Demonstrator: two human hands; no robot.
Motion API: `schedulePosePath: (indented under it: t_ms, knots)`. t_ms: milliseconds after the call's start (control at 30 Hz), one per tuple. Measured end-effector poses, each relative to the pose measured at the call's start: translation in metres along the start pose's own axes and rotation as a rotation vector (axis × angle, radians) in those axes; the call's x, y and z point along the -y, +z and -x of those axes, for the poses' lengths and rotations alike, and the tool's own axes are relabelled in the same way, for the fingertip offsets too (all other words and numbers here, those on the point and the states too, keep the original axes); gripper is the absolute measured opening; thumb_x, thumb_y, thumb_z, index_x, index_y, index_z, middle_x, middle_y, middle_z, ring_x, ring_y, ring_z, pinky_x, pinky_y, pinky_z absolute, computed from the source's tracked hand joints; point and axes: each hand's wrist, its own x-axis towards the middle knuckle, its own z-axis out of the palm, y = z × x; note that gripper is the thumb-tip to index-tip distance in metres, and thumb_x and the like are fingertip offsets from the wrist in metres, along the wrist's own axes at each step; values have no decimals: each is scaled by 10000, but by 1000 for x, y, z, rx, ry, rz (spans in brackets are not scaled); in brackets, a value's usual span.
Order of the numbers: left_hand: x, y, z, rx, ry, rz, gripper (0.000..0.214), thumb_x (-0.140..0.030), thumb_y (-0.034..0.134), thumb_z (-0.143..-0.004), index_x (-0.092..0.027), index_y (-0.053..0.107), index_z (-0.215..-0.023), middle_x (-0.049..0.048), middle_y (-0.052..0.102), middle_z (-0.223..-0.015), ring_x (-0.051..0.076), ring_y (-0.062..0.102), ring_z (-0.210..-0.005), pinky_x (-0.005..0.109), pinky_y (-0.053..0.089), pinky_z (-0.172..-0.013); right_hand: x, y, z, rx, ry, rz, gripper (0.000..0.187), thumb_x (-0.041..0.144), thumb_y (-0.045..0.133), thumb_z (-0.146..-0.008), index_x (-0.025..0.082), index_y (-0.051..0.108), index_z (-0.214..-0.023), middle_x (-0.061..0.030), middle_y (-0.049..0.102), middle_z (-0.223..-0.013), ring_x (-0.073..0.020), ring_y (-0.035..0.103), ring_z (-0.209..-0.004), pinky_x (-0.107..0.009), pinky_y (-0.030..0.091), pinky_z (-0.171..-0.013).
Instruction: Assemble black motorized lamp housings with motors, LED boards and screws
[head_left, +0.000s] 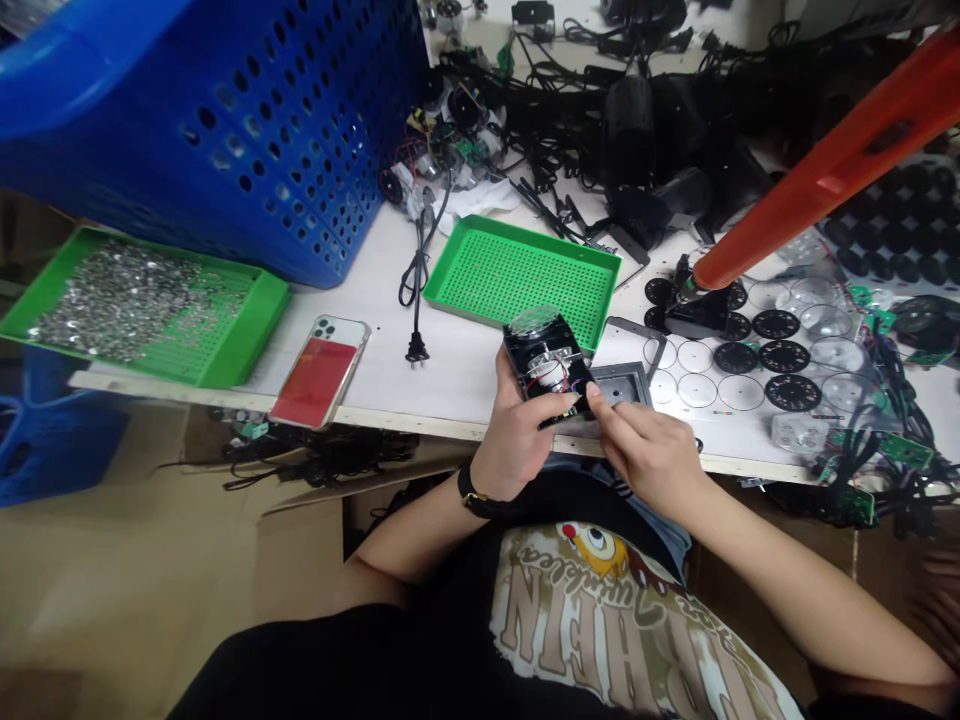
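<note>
My left hand (517,440), with a black watch on the wrist, is wrapped round an open black device housing (517,350) above the table's front edge. A round clear lens (534,320) sits at the housing's far end. Inside are a white motor-like part (553,372) and thin red and blue wires. My right hand (645,440) is closed, its fingertips pressed together at the housing's near right corner. What lies between those fingertips is too small to tell. Just beyond my right fingers, a grey rectangular frame (626,383) lies on the table.
A green perforated tray (525,270) lies behind the housing. To the left are a phone (319,375), a green tray (247,340) of small metal parts and a tall blue basket (300,150). An orange-red bar (832,170) slants over black dials (793,393) and clear discs at right.
</note>
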Motion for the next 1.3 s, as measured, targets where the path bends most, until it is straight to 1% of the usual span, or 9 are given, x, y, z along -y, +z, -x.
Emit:
schedulePosePath:
  t_ms: [133,233,333,467,700,900,1000,1100,1300]
  knots:
    - [-2,-2,-2,59,-54,14,766,-95,778,-628,-303,468,-1296,-20,636,-993,181,637,-903,353,516,-851,-9,-4,4,66,9,-198,506,112,437,-1017,181,519,-1511,14,592,-756,-131,544,-646,-246,454,-581]
    - [-4,0,-1,53,-31,32,744,-75,786,-628,-290,479,-1270,-13,645,-1012,175,640,-906,346,516,-852,-7,-7,3,42,88,-297,455,161,462,-1025,169,570,-1468,-15,600,-828,-135,569,-674,-251,487,-582]
    - [-4,2,1,59,8,22,737,-81,802,-656,-294,483,-1284,-13,643,-1019,170,639,-917,345,513,-880,0,-8,-1,-75,188,-328,378,256,607,-996,211,674,-1365,-30,630,-864,-142,615,-713,-264,508,-585]
    - [-1,3,3,66,70,6,795,-103,827,-673,-328,461,-1341,-9,632,-1070,169,630,-963,349,499,-934,7,-6,-8,-244,334,-365,212,205,674,-961,233,779,-1143,-54,708,-949,-132,656,-711,-274,543,-594]
    - [10,6,7,0,201,-62,995,-207,868,-711,-399,314,-1515,32,589,-1266,210,615,-1059,391,495,-998,19,0,-17,-346,436,-347,88,224,700,-955,218,773,-1006,-33,731,-824,-151,684,-705,-294,572,-613]
    - [8,9,6,-24,182,-49,1047,-183,864,-708,-398,279,-1548,37,605,-1259,194,632,-987,387,527,-970,14,3,-12,-200,169,-55,256,129,618,-983,168,691,-1225,-68,734,-868,-168,676,-761,-284,541,-668]
    - [11,8,0,0,192,-89,1048,-222,866,-738,-422,261,-1570,38,605,-1284,205,644,-1005,396,529,-979,7,-2,-16,-128,132,-26,203,126,590,-994,140,689,-1171,-68,719,-837,-168,653,-725,-277,516,-637]
    - [20,6,-8,25,265,-147,1068,-261,863,-780,-448,201,-1596,46,579,-1374,211,647,-1069,402,511,-1030,2,-7,-25,-130,248,-173,117,143,581,-1002,142,694,-1029,-57,696,-813,-149,642,-701,-258,505,-619]
    - [28,5,-15,32,400,-318,1080,-369,823,-847,-423,80,-1628,92,505,-1488,249,647,-1183,455,485,-1115,1,-12,-37,-145,516,-422,132,194,600,-1001,190,698,-914,-4,678,-759,-132,622,-682,-256,476,-617]
